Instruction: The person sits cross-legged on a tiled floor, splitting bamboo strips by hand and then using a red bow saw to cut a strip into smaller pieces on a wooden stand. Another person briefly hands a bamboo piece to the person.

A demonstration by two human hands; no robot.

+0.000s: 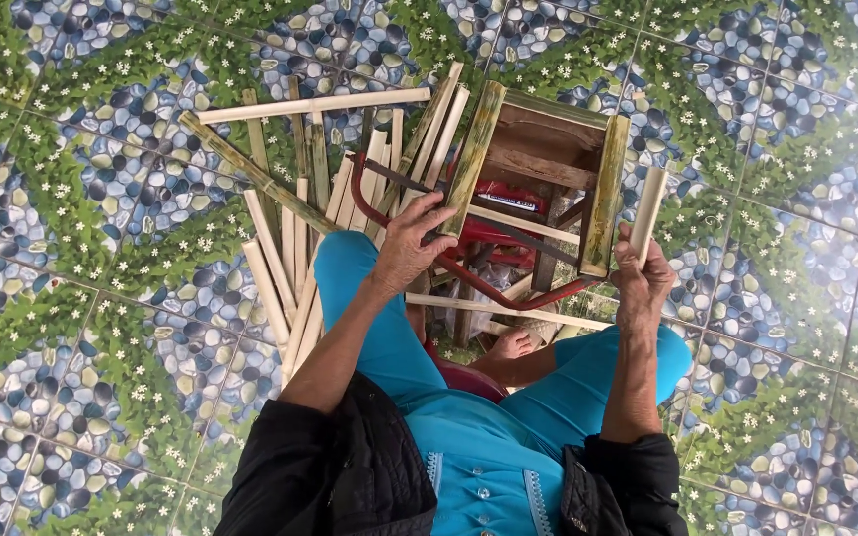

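A small frame of bamboo poles [540, 149] stands in front of my knees, with two thick greenish posts [474, 154] and wooden cross pieces. My left hand [411, 241] grips the lower end of the left post. My right hand [642, 281] holds a pale split bamboo strip [649, 208] upright beside the right post [604, 195]. A red curved tool or bar [489, 288] runs under the frame. I sit on a dark red stool [471, 378], in turquoise trousers, with one bare foot [511, 344] showing.
Many pale split bamboo strips [290, 248] lie in a loose pile to the left of the frame, with one long green pole [250, 171] across them. The floor is tiled with a pebble and green leaf pattern [91, 328].
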